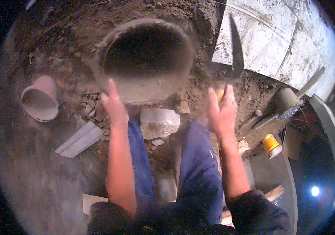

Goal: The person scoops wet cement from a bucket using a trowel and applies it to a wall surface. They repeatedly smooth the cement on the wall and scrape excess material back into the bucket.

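Note:
A large round clay-walled vessel [144, 88] with a dark hollow lies in front of me, sunk among loose soil. My left hand [114, 109] is at its near left rim, fingers apart and holding nothing; whether it touches the rim I cannot tell. In my right hand [223, 111], right of the vessel, is a hand tool with a pale handle [221, 94] and a long, dark, tapering blade [236, 51] pointing away from me. The tool's exact kind is unclear. A whitish stone block [159, 122] sits between my hands, close to the vessel's near side.
A pinkish bucket-shaped pot [42, 100] lies tipped at the left, near a pale slab piece [79, 140] and rubble [91, 107]. Stained white sheeting [261, 35] covers the far right. A yellow-labelled tin [271, 145] and a grey cylindrical piece [287, 101] lie at the right.

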`<state>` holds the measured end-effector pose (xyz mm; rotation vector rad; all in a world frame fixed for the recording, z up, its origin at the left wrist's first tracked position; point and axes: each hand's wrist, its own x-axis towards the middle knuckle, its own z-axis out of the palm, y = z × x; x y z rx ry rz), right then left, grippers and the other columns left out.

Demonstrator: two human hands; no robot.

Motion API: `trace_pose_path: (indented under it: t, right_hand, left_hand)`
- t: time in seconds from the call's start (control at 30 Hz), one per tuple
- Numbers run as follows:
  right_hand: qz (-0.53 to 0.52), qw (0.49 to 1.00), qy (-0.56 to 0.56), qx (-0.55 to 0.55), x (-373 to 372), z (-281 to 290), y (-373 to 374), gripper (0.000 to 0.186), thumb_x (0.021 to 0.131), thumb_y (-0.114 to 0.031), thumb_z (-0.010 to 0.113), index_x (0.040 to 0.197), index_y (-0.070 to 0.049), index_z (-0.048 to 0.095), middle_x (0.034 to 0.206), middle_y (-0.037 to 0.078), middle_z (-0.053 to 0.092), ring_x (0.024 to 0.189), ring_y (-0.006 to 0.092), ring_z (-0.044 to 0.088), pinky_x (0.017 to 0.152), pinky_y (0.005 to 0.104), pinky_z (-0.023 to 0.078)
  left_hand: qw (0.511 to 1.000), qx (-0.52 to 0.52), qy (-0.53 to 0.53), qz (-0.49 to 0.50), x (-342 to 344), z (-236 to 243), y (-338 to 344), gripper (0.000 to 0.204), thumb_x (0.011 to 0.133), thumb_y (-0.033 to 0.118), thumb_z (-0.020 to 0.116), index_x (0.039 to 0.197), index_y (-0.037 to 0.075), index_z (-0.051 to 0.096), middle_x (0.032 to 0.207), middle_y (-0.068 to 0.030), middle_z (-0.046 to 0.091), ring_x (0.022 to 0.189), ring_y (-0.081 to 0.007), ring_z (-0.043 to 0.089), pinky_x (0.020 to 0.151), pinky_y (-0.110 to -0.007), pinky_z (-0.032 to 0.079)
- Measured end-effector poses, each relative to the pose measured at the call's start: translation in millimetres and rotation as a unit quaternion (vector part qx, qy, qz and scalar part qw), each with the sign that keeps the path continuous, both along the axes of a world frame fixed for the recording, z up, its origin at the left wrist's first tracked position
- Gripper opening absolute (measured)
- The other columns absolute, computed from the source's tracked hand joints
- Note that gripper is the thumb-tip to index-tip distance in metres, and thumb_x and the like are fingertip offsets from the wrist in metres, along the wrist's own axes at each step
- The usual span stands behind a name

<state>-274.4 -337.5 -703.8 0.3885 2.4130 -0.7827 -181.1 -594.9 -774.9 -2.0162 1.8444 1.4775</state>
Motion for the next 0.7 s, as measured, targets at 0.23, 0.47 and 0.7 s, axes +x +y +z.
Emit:
trace_pose_path:
  t: [0.23,0.47,0.7]
  right_hand:
    - [0.122,0.984,-0.111,0.069,-54,-47,11,0.042,0.091,-0.034,0.054,0.098,0.008,0.056,0.097,0.034,0.063,0.094,0.0509,0.061,0.085,0.0529,0.049]
    - [0.035,0.960,-0.252,0.117,75,-38,18,0.050,0.091,-0.038,0.055,0.107,0.009,0.057,0.107,0.033,0.062,0.105,0.0476,0.058,0.093,0.0495,0.044]
    - [0.057,0.987,-0.120,0.092,6,11,5,0.040,0.092,-0.030,0.056,0.110,0.005,0.050,0.100,0.034,0.061,0.101,0.0490,0.058,0.086,0.0525,0.047]
  left_hand:
    - [0.986,0.002,-0.042,-0.164,-6,32,20,0.056,0.091,0.043,0.063,0.117,-0.007,0.060,0.117,-0.0204,0.065,0.108,-0.0315,0.060,0.096,-0.038,0.042]
    - [0.974,-0.001,-0.162,-0.156,25,15,9,0.050,0.087,0.040,0.070,0.100,-0.008,0.064,0.103,-0.0207,0.069,0.096,-0.0299,0.064,0.087,-0.040,0.047]
    - [0.992,0.019,0.064,-0.104,0,34,46,0.040,0.089,0.028,0.071,0.108,-0.005,0.060,0.109,-0.0143,0.066,0.098,-0.0224,0.060,0.091,-0.036,0.045]
